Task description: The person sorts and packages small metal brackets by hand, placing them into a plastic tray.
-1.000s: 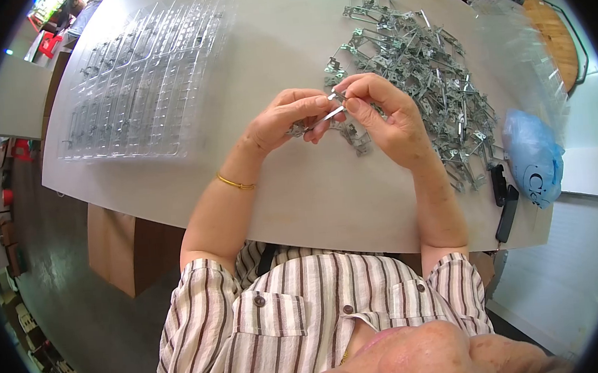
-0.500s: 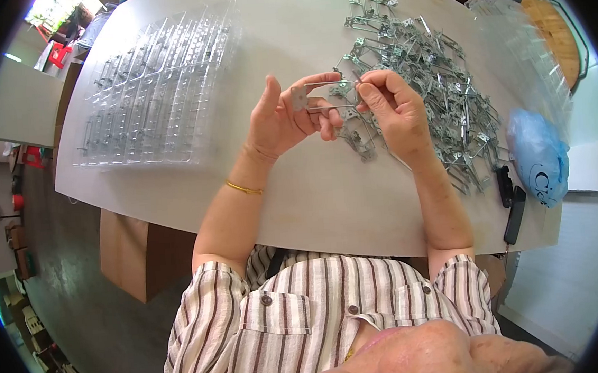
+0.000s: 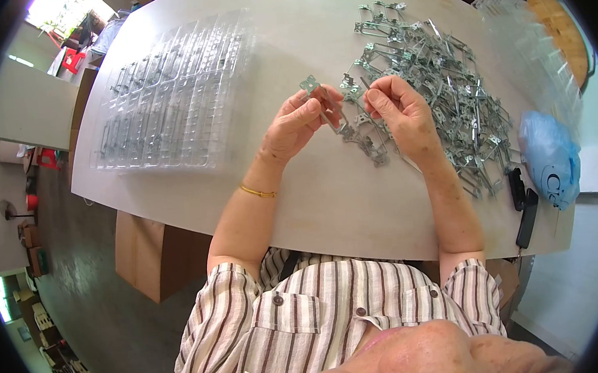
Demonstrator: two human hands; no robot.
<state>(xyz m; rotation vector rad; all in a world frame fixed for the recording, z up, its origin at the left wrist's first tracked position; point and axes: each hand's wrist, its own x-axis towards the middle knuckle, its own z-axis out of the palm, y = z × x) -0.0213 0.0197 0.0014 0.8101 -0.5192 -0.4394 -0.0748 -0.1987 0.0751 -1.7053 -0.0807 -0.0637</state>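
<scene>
My left hand [image 3: 299, 120] is closed on a metal bracket [image 3: 310, 84], whose flat plate sticks up above the fingertips and whose thin rods slant down to the right. Just right of it, my right hand [image 3: 399, 110] pinches a small thin metal piece [image 3: 365, 83] between thumb and forefinger. The two hands are apart. Beyond and to the right of my right hand lies a heap of similar metal brackets [image 3: 444, 86]. A few loose brackets [image 3: 372, 147] lie between the hands, on the table.
Clear plastic trays [image 3: 168, 98] holding metal parts stand at the left of the white table [image 3: 314, 206]. At the right are more clear trays [image 3: 528, 46], a blue plastic bag [image 3: 550, 158] and a black tool [image 3: 527, 219]. A cardboard box [image 3: 153, 255] is below the left edge.
The hands have moved apart. My left hand has turned, tilting the bracket plate up, and its fingers have closed on it. The whole view has shifted slightly.
</scene>
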